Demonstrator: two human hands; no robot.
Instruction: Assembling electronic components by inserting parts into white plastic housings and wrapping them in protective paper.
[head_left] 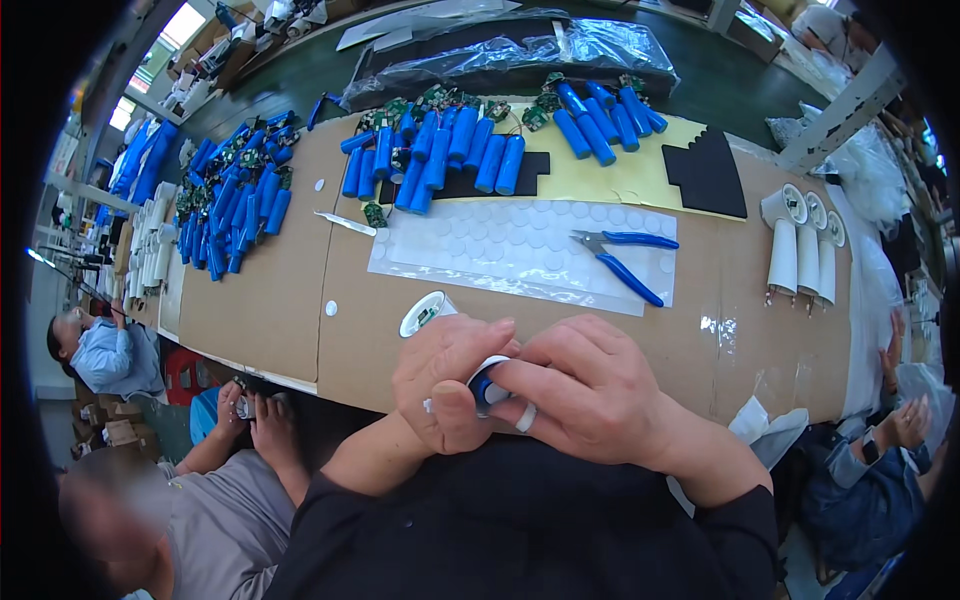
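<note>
My left hand (440, 385) is closed around a white plastic housing (494, 361) with a round opening, close in front of my body. Inside that opening sits part of a blue cylindrical battery (480, 386). The fingers of my right hand (595, 385) are bent over the same housing and press at its opening. A white ring is on one right finger. Most of the housing is hidden by both hands. Just beyond my left hand, another white housing (426, 312) lies on the table, its round end showing a green circuit board.
Blue batteries with circuit boards lie heaped at the left (235, 200) and back (440, 150). Blue-handled cutters (625, 265) rest on a sheet of round white stickers (480, 245). Several white housings (795, 250) lie right, near black foam (705, 175). Co-workers sit on both sides.
</note>
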